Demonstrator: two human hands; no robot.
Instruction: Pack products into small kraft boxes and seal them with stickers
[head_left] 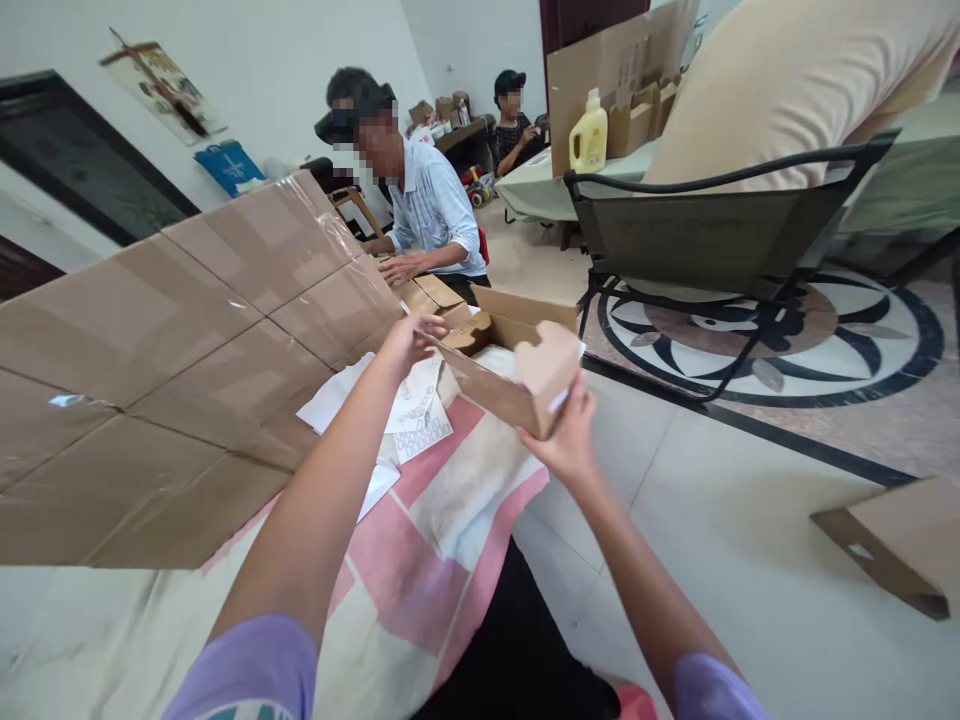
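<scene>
Both of my hands hold an open cardboard box [487,375] above the right edge of the cloth-covered table [405,575]. My left hand [415,338] grips its left end, with the fingers at the upper edge. At the near right corner my right hand [568,430] is closed around the box, thumb underneath. The box's top stands open, with a long flap raised at the back and a notched flap at the right end. Some of its inside shows; the bottom is partly hidden. Printed paper sheets [424,435] lie on the cloth below my left hand.
A tall taped cardboard panel [217,330] stands along the table's left side. Across from me a person [439,205] in a light blue shirt handles cardboard. A folding chair [697,235] is at the right, and another box [900,540] lies on the floor.
</scene>
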